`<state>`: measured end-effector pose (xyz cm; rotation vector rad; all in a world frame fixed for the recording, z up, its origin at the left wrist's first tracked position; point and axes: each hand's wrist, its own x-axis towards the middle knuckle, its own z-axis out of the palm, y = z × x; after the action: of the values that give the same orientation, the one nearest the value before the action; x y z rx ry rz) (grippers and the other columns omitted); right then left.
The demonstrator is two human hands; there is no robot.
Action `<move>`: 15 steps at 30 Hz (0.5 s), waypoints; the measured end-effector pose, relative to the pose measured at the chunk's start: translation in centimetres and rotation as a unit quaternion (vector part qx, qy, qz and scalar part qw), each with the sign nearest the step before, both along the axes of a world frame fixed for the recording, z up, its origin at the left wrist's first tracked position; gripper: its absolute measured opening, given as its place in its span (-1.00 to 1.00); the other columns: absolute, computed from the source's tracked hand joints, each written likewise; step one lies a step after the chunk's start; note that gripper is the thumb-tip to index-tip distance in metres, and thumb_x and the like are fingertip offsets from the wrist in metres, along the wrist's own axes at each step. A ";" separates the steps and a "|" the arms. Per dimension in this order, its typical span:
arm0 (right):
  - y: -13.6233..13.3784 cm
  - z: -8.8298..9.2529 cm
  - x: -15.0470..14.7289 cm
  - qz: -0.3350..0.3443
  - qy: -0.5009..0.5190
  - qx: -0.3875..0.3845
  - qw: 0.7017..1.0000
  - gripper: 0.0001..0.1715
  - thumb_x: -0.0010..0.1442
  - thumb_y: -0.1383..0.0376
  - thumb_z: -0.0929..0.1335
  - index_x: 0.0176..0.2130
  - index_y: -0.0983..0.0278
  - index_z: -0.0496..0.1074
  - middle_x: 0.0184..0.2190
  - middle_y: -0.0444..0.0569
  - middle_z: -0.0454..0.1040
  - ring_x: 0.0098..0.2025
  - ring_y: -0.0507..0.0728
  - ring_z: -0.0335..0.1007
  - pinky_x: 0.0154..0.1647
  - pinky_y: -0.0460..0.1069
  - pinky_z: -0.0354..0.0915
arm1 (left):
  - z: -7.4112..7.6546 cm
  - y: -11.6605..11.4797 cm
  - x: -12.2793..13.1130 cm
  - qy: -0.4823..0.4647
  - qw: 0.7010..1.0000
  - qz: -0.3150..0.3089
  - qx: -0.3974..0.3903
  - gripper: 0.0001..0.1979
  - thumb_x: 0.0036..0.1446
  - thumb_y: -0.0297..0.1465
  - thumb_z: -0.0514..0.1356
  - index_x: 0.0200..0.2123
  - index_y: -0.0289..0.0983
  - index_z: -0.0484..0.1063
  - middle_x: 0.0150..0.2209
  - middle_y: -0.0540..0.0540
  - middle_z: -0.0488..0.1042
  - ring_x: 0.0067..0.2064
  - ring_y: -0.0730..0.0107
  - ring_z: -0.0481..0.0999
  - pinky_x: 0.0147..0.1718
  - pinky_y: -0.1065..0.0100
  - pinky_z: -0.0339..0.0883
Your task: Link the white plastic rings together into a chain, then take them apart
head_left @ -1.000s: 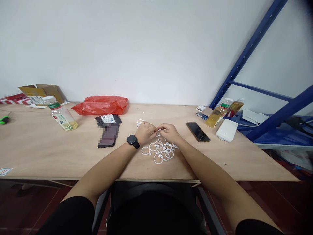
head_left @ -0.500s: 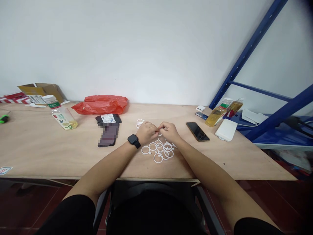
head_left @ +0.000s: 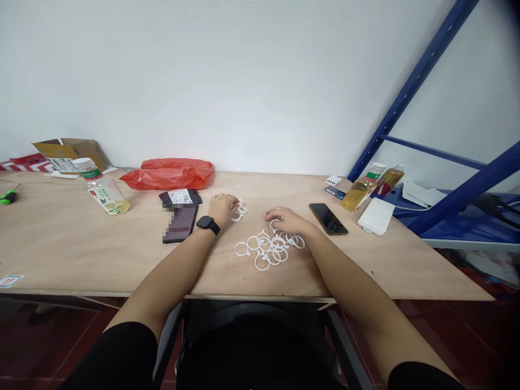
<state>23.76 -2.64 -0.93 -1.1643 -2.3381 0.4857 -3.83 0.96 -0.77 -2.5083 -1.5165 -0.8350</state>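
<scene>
Several white curtain rings (head_left: 262,262), each with a small eyelet, lie overlapping in a loose pile on the wooden table. A smaller group of white rings (head_left: 242,209) lies farther back and left. My left hand (head_left: 222,209), with a black watch on its wrist, is closed at this smaller group, its fingertips on a ring partly hidden by them. To the right, my right hand (head_left: 289,221) is at the back of the larger pile. Its fingers are bent around a white ring (head_left: 273,227), whose upper edge they cover.
Left of my hands are a dark package (head_left: 181,227), a red plastic bag (head_left: 170,174), a bottle (head_left: 106,196) and an open cardboard box (head_left: 83,150). At right lie a phone (head_left: 328,218), a white case (head_left: 376,215) and another bottle (head_left: 359,192), beside a blue metal frame (head_left: 410,76).
My hands, which met above the pile, have moved apart. The left went left to the small group of rings; the right shifted slightly right, uncovering more rings.
</scene>
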 end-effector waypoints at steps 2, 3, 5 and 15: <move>0.1 -0.1 0.0 0.014 -0.021 -0.003 1.000 -0.68 -0.02 0.50 0.38 -0.27 0.22 0.61 -0.12 -0.01 0.57 -0.04 0.16 0.48 0.11 0.07 0.31 | -0.3 -0.1 0.4 0.017 1.000 -0.003 -0.015 -0.84 0.18 -0.30 0.20 -0.26 -0.20 0.56 -0.21 -0.15 0.59 -0.13 0.10 0.47 -0.11 0.10 0.17; 0.1 -0.1 0.0 0.014 -0.028 0.002 1.000 -0.72 0.00 0.48 0.39 -0.28 0.23 0.60 -0.15 0.00 0.57 -0.06 0.15 0.48 0.09 0.06 0.31 | -0.3 -0.3 0.6 0.019 1.000 -0.006 -0.017 -0.83 0.18 -0.28 0.21 -0.26 -0.20 0.56 -0.21 -0.15 0.59 -0.13 0.10 0.48 -0.10 0.10 0.17; 0.1 -0.1 0.0 0.004 -0.045 0.014 0.999 -0.79 0.01 0.45 0.40 -0.30 0.25 0.59 -0.22 -0.01 0.57 -0.13 0.14 0.47 0.02 0.04 0.32 | -0.2 -0.7 1.1 0.013 1.000 -0.015 -0.015 -0.79 0.19 -0.23 0.20 -0.26 -0.21 0.57 -0.18 -0.16 0.59 -0.11 0.10 0.48 -0.10 0.10 0.18; -0.5 0.4 -0.9 -0.148 0.115 0.013 0.982 -0.85 0.10 0.23 0.39 -0.37 0.26 0.52 -0.55 -0.17 0.41 -0.51 0.01 0.30 -0.46 -0.10 0.20 | 0.4 -2.5 3.0 -0.019 0.984 -0.176 0.012 -0.73 0.26 -0.19 0.16 -0.22 -0.25 0.55 -0.20 -0.16 0.57 -0.14 0.24 0.50 -0.07 0.17 0.28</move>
<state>22.81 -3.12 -0.55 -1.3386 -1.9313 0.4549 -0.82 -1.53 -0.35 -2.8009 -1.0757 -0.9398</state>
